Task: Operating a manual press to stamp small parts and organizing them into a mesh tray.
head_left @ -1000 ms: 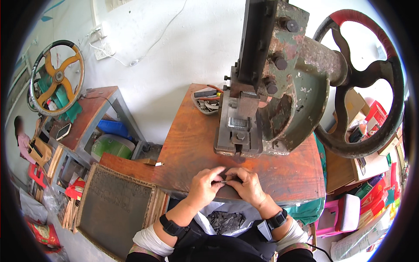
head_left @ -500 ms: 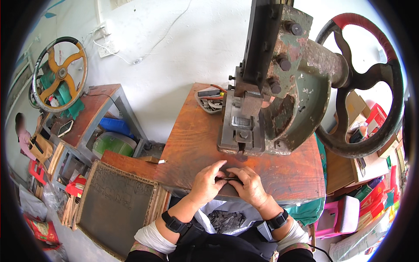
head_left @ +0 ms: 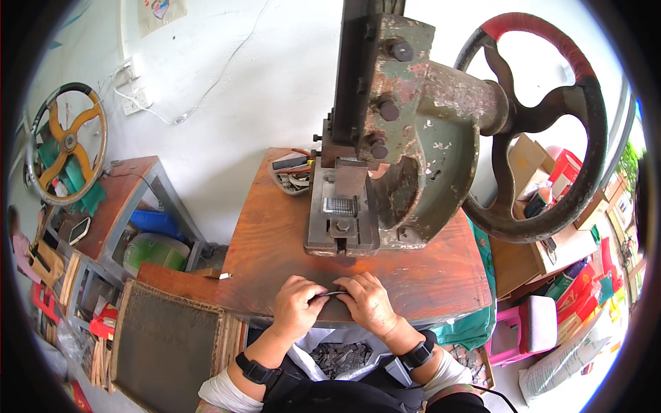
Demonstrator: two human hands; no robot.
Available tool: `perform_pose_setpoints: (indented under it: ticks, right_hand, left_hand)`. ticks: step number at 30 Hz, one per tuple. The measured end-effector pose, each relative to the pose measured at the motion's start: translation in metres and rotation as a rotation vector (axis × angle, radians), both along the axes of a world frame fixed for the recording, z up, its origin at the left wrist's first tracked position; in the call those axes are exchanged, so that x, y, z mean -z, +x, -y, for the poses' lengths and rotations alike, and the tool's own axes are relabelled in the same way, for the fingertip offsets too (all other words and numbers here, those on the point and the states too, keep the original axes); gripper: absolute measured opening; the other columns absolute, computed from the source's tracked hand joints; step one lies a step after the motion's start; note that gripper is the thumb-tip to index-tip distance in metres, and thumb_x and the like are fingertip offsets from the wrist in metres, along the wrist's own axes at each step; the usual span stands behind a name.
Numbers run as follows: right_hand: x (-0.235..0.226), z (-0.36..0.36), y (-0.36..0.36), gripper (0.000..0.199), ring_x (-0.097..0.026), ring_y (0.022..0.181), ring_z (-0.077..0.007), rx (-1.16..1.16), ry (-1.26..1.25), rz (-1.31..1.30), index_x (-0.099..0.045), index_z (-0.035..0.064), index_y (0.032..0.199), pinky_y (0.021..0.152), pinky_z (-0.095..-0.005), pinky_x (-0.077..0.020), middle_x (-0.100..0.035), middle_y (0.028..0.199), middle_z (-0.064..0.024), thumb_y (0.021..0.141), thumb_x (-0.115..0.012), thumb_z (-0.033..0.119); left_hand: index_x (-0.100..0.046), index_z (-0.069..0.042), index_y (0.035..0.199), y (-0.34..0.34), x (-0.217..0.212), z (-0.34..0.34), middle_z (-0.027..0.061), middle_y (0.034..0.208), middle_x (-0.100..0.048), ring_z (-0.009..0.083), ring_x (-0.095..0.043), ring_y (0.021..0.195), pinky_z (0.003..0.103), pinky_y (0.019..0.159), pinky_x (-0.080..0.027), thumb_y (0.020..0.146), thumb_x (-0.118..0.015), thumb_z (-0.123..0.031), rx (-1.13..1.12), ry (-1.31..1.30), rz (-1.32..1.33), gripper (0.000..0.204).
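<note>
My left hand [head_left: 296, 303] and my right hand [head_left: 372, 304] are close together over the front edge of the wooden table. Between them they pinch a thin, dark strip [head_left: 334, 293], its ends covered by my fingers. The strip's material I cannot make out. Beyond my hands stands a worn green hand press [head_left: 441, 155] with a large spoked handwheel [head_left: 591, 144] on its right. A small ridged metal plate [head_left: 341, 206] lies on the press bed, below the ram. Below my hands, a white bag [head_left: 310, 361] holds many dark flat pieces [head_left: 342, 359].
A bowl of tools and metal bits [head_left: 292, 180] sits left of the press. A dark framed board [head_left: 165, 344] leans at lower left. Behind it stands another table [head_left: 131, 175] with a second wheel [head_left: 68, 142]. At right are a pink stool [head_left: 533, 327] and boxes.
The whole view has shifted, so the press and table appear farther left. My left fingers, spread before, have closed in on the strip, and more of it shows between my hands.
</note>
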State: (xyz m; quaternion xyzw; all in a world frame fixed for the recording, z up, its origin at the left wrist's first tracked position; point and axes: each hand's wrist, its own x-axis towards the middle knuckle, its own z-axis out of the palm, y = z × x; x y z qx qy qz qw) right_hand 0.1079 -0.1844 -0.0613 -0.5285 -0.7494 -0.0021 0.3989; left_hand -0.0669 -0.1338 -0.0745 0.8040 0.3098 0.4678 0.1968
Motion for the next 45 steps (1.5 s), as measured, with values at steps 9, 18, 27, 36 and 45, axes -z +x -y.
perform_pose_setpoints:
  ticks: [9, 18, 27, 36, 45]
  right_hand:
    - [0.006, -0.01, 0.013, 0.018, -0.061, 0.083, -0.0315, 0.031, -0.075, 0.171, -0.068, 0.0068, 0.089, 0.076, -0.0419, -0.0477, -0.066, 0.087, -0.0126, 0.072, -0.071, 0.013]
    - [-0.006, 0.0, 0.073, 0.015, -0.06, 0.081, -0.0331, 0.384, -0.111, -0.213, -0.066, 0.0004, 0.09, 0.073, -0.0396, -0.0483, -0.062, 0.09, -0.0146, 0.075, -0.068, 0.002]
    - [-0.008, -0.045, 0.129, 0.02, -0.061, 0.078, -0.0355, 0.529, -0.005, 0.125, -0.069, 0.0119, 0.093, 0.067, -0.0425, -0.0508, -0.057, 0.089, -0.0131, 0.074, -0.07, 0.009]
    - [-0.026, -0.067, 0.121, 0.017, -0.063, 0.09, -0.0338, 0.564, -0.299, 0.538, -0.061, 0.002, 0.093, 0.075, -0.0421, -0.0531, -0.059, 0.099, -0.0154, 0.077, -0.055, 0.004]
    - [-0.004, -0.068, 0.136, 0.019, -0.058, 0.086, -0.0412, 0.52, -0.026, 0.16, -0.054, -0.0021, 0.095, 0.079, -0.0438, -0.0494, -0.056, 0.099, -0.0228, 0.077, -0.061, 0.002]
  left_hand:
    - [-0.06, -0.007, 0.112, -0.013, -0.014, 0.015, 0.0162, 0.122, -0.052, 0.0361, -0.05, 0.112, 0.043, 0.094, -0.043, 0.072, -0.076, -0.015, -0.168, 0.026, 0.006, 0.044]
    - [-0.064, -0.002, 0.108, -0.36, 0.089, 0.151, 0.018, 0.115, -0.058, 0.0336, -0.054, 0.109, 0.042, 0.097, -0.042, 0.07, -0.072, -0.008, -1.278, -0.156, -0.314, 0.04]
    - [-0.036, 0.011, 0.135, -0.506, 0.163, 0.245, 0.021, 0.131, -0.051, 0.0319, -0.049, 0.121, 0.038, 0.101, -0.038, 0.088, -0.062, -0.043, -1.539, -0.781, 0.457, 0.076]
    - [-0.042, 0.01, 0.128, -0.505, 0.181, 0.251, 0.0218, 0.12, -0.055, 0.0302, -0.058, 0.105, 0.038, 0.092, -0.046, 0.088, -0.058, -0.016, -1.459, -0.825, 0.616, 0.05]
    - [-0.043, 0.011, 0.125, -0.494, 0.184, 0.249, 0.022, 0.113, -0.059, 0.0313, -0.06, 0.097, 0.039, 0.086, -0.048, 0.086, -0.059, -0.022, -1.438, -0.793, 0.616, 0.054]
